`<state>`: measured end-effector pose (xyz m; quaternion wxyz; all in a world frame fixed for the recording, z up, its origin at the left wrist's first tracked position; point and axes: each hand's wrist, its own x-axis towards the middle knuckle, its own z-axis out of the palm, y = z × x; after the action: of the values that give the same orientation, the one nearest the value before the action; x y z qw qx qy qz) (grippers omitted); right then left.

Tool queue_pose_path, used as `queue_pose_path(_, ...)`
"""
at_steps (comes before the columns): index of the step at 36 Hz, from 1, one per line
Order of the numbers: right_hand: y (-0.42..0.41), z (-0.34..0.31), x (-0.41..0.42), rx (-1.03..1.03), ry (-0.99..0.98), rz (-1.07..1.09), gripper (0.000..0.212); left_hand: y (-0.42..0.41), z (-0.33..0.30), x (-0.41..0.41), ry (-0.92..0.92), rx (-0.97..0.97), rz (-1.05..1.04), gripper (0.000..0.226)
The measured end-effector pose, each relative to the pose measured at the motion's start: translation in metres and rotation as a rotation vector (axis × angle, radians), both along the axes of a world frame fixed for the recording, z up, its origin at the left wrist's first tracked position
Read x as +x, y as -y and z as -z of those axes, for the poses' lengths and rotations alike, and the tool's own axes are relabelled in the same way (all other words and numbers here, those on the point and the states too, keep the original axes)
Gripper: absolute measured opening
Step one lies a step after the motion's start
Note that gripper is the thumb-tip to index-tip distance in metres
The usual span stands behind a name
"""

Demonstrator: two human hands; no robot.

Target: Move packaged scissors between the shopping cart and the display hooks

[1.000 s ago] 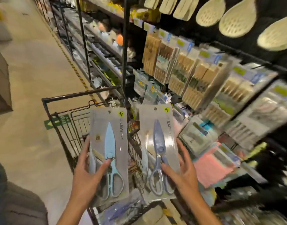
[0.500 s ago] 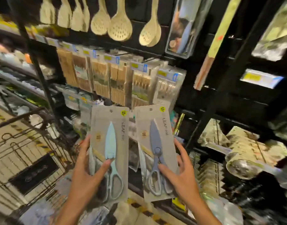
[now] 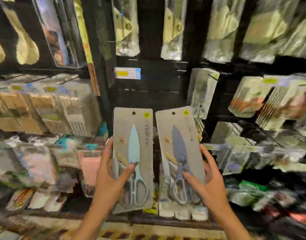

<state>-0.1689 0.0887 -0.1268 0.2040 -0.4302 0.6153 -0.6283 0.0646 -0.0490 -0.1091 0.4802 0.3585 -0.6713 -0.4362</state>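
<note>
1. The left hand [image 3: 110, 177] held a pack with light blue scissors [image 3: 133, 160]; its thumb lay across the front of the card and its other fingers were curled around the left edge, so the pack was pinched firmly

2. The right hand [image 3: 207, 182] held a second pack with grey-blue scissors [image 3: 180, 160] in the mirrored way, thumb on the front and the other fingers around the right edge

3. Both packs were gripped at the lower half and stood nearly upright, side by side and slightly apart. Probably this kept the punched hole [image 3: 133, 113] at the top of each card free for a hook

4. The packs faced the dark display panel [image 3: 154, 84], in a bare stretch below a price label [image 3: 127, 73], with hanging goods on both sides. This stretch seemed to be the place for them, though the hooks themselves were too blurred to be seen

5. The shopping cart was not in view, so the move seemed to go from cart to display

6. The next step would likely need one pack raised at a time, because lining up a small hole with a thin hook asks for care
</note>
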Motion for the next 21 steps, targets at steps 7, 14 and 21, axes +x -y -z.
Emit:
queue_pose_path(7, -0.041, -0.006, -0.077, -0.062, -0.010, 0.111, 0.086, -0.028, -0.012, -0.090, -0.022, -0.063, 0.089, 0.093)
queue_pose_path(14, -0.043, -0.009, -0.120, -0.105, -0.011, 0.171, 0.086, -0.016, -0.016, -0.143, -0.019, -0.055, 0.168, 0.094)
queue_pose_path(21, -0.022, -0.015, -0.147, -0.117, -0.030, 0.232, 0.085, 0.015, -0.027, -0.188, -0.098, -0.056, 0.280, 0.091)
